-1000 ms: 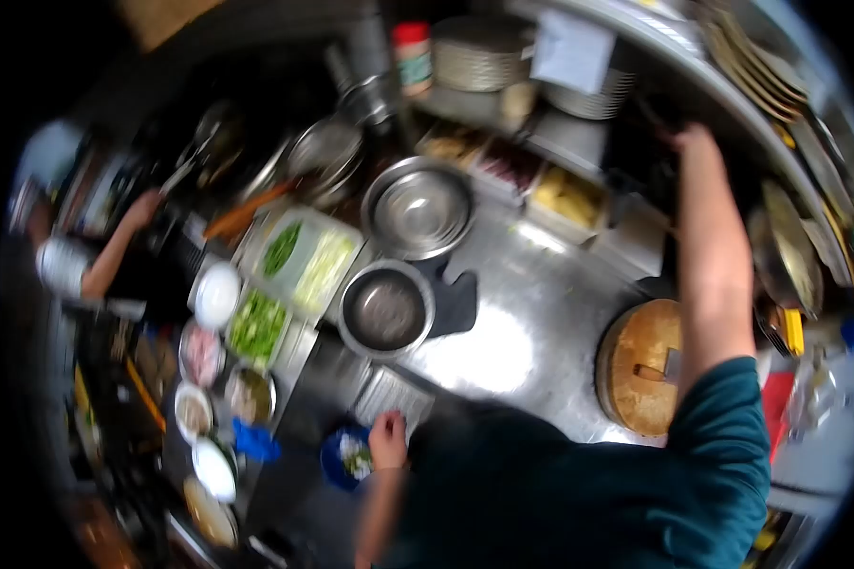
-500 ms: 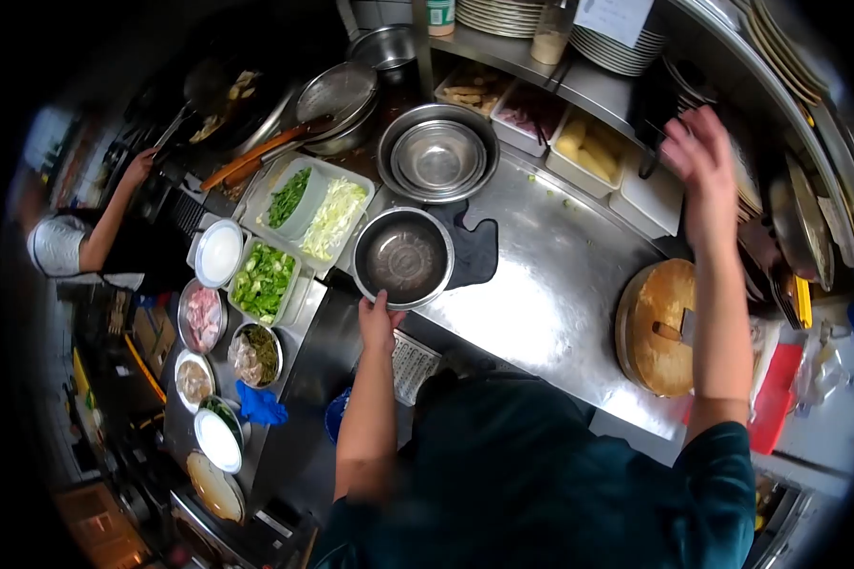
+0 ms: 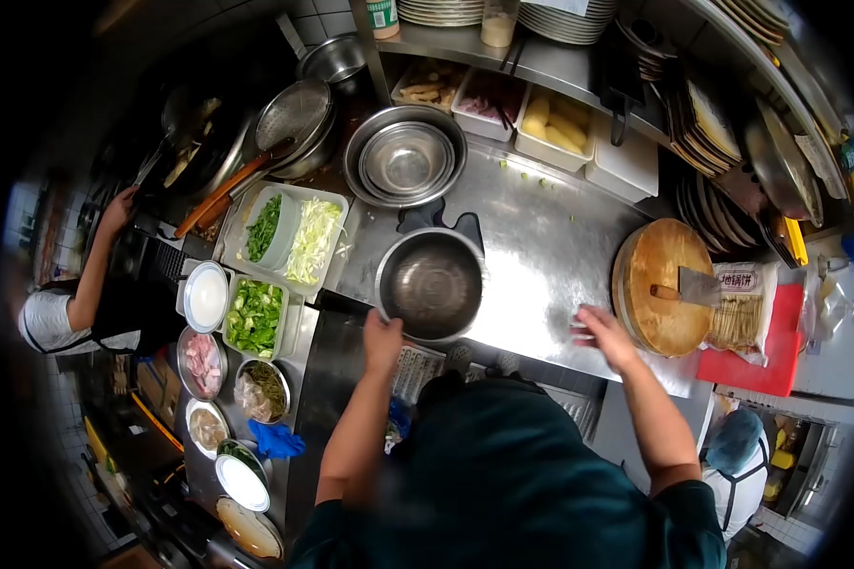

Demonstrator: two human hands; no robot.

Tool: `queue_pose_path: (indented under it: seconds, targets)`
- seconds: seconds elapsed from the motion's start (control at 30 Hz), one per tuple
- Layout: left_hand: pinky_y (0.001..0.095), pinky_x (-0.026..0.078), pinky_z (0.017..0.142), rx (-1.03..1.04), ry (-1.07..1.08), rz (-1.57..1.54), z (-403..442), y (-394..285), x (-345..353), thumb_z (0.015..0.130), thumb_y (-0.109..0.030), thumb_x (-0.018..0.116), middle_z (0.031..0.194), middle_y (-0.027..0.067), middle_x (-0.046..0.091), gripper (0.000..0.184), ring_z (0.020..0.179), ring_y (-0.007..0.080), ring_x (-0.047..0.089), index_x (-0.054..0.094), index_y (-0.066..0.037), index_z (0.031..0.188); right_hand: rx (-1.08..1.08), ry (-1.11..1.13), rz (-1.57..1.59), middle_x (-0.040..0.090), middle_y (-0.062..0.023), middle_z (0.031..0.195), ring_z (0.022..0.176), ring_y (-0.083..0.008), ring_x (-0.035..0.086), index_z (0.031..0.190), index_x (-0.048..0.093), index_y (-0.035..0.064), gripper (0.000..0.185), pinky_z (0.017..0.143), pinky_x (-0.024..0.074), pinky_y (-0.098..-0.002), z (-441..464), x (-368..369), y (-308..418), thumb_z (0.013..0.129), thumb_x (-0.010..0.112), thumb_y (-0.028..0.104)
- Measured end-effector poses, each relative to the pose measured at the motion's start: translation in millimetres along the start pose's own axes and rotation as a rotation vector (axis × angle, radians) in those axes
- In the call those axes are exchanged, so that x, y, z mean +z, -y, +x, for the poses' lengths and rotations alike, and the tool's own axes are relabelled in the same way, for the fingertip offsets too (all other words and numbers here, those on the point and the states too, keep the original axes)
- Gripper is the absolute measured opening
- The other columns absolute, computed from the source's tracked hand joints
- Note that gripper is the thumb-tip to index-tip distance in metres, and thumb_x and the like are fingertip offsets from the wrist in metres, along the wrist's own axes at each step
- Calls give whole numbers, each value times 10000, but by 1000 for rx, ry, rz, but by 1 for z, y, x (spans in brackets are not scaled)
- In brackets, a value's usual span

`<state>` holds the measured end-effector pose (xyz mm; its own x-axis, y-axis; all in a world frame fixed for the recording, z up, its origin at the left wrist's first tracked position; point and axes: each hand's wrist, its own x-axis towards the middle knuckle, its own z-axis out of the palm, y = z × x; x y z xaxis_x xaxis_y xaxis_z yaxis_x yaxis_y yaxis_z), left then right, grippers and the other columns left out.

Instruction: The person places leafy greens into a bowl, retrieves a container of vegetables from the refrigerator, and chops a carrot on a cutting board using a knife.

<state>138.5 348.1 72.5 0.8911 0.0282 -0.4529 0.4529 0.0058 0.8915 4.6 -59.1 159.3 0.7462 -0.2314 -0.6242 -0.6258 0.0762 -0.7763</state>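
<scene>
My left hand (image 3: 382, 343) is closed on the near rim of a dark-bottomed steel bowl (image 3: 432, 289), which looks empty inside. My right hand (image 3: 605, 337) hovers by the front edge of the steel counter (image 3: 541, 247), fingers apart and nothing visible in them. Just right of it is a thick round wooden chopping board (image 3: 657, 251). A cleaver (image 3: 697, 286) with a wooden handle lies on that board. Behind the held bowl, a stack of steel bowls (image 3: 406, 161) stands beside a dark mat or cloth.
Tubs of chopped greens (image 3: 254, 318) and shredded cabbage (image 3: 313, 242) stand left, near bowls of meat (image 3: 199, 365). Tubs of peeled pale yellow vegetables (image 3: 555, 123) sit under the plate shelf. A red board (image 3: 778, 332) lies right. Co-workers are at far left (image 3: 76, 313) and lower right (image 3: 735, 465).
My right hand has dropped from near the upper-right shelf to the counter's front edge. The held bowl has shifted right and closer to me. A co-worker has come into view at lower right.
</scene>
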Motion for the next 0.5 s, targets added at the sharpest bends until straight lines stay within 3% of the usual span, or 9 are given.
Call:
queue_pose_path:
  seconds: [0.03, 0.1, 0.17, 0.2, 0.23, 0.3, 0.33, 0.4, 0.5]
  targets:
    - [297, 592, 465, 10, 72, -32, -5, 1, 11, 935, 11, 546, 1000, 157, 684, 239, 703, 216, 708, 542, 23, 1173, 106, 104, 62, 560, -222, 1414, 1182, -297, 642, 1557, 344, -20, 842, 942, 586, -387, 1, 12, -6, 1004, 590, 565]
    - [335, 634, 671, -36, 321, 69, -11, 3, 29, 964, -71, 625, 1156, 176, 679, 340, 928, 239, 723, 537, 23, 1279, 198, 169, 300, 521, -229, 1451, 1143, -293, 663, 1593, 258, -6, 921, 917, 599, -395, 14, 37, -29, 996, 553, 631]
    - [385, 568, 955, 114, 538, 39, -15, -20, 58, 974, -201, 706, 1329, 187, 630, 522, 1181, 255, 652, 497, 29, 1394, 205, 176, 509, 460, -244, 1503, 1007, -271, 701, 1601, 244, 23, 925, 869, 618, -388, 40, 44, -57, 992, 534, 657]
    - [386, 468, 1063, 149, 334, 370, 2, -13, 63, 970, -315, 737, 1439, 181, 571, 665, 1288, 243, 582, 460, 39, 1459, 276, -70, 528, 570, -226, 1375, 835, -235, 704, 1588, 297, 41, 867, 767, 629, -362, 57, 41, -69, 994, 576, 607]
    - [369, 495, 998, 249, 261, 392, 28, -20, 69, 971, -343, 734, 1334, 155, 635, 626, 1177, 243, 628, 513, 55, 1400, 231, -116, 397, 601, -217, 1311, 805, -227, 696, 1585, 311, 45, 849, 741, 626, -353, 68, 35, -83, 990, 600, 577]
    - [358, 521, 822, 357, 53, 470, 67, -72, 77, 961, -311, 731, 947, 103, 691, 527, 889, 167, 636, 579, 78, 1282, 143, -210, 137, 663, -198, 1181, 745, -212, 680, 1580, 337, 55, 816, 688, 619, -335, 79, 23, -102, 983, 647, 517]
    - [373, 513, 764, 513, -115, 416, 126, -53, 78, 958, -262, 696, 877, 124, 675, 426, 843, 166, 626, 591, 86, 1179, 189, -200, 234, 690, -159, 1011, 740, -204, 679, 1552, 368, -8, 812, 637, 601, -310, 74, 22, -98, 957, 714, 423]
    - [448, 523, 955, 501, -207, 367, 196, -82, 78, 928, -276, 673, 1141, 299, 696, 571, 1061, 405, 689, 560, 137, 1306, 176, -302, 169, 684, -167, 1016, 754, -202, 685, 1535, 358, -59, 841, 634, 600, -298, 60, 34, -82, 945, 736, 406]
    - [471, 481, 1028, 399, -299, 567, 253, -128, 86, 863, -186, 636, 1198, 388, 647, 550, 1181, 489, 626, 574, 180, 1269, 201, -335, 126, 660, -194, 1073, 813, -209, 691, 1507, 323, -140, 889, 637, 606, -290, 52, 40, -72, 936, 754, 389]
